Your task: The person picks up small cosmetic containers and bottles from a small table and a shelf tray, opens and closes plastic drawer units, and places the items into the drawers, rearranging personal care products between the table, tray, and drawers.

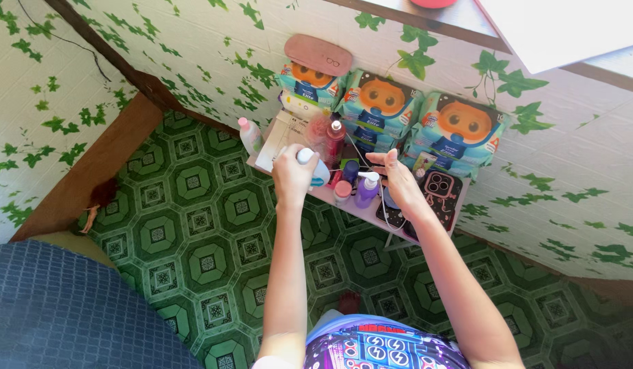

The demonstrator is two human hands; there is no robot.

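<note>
My left hand (292,174) is closed around a small white bottle (311,161) with a blue label, held over the low table (460,195). My right hand (398,181) reaches over the table with fingers spread, holding nothing I can make out, beside a purple pump bottle (367,189) and a thin white cable (382,205). A red-tinted bottle with a white cap (335,137) stands just beyond my hands. A phone in a pink case (439,191) lies at the table's right end.
Three teal packs with orange cartoon faces (460,130) lean against the leaf-patterned wall, a pink glasses case (318,55) on top. A small pink-capped bottle (249,135) stands at the table's left. Green tiled floor (193,225) surrounds it; a blue cushion (63,307) lies bottom left.
</note>
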